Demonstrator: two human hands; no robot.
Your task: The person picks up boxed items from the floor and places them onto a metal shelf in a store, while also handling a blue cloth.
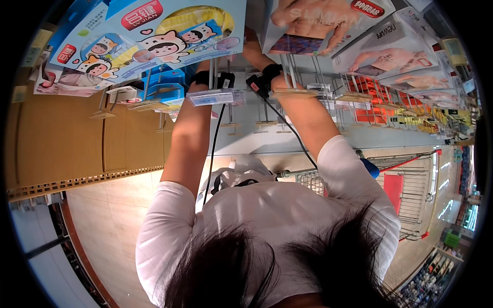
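Observation:
Both arms reach up to a retail rack of hanging packages. My left hand (203, 66) is mostly hidden behind a blue boxed package with cartoon figures (169, 34); whether it touches the package does not show. My right hand (256, 50) reaches into the gap between that package and an underwear box (312, 27); its fingers are not clearly visible. Each wrist wears a black strap with a small device and a cable. A clear price-tag holder (212, 98) on a metal display hook stands in front of my left forearm.
Metal display hooks (294, 73) with tag holders stick out around both forearms. More underwear boxes (385, 50) hang at the right, with orange packages (368, 96) beyond. A brown panel (57, 134) lies left. A wire shopping cart (412, 192) stands at the right on the tiled floor.

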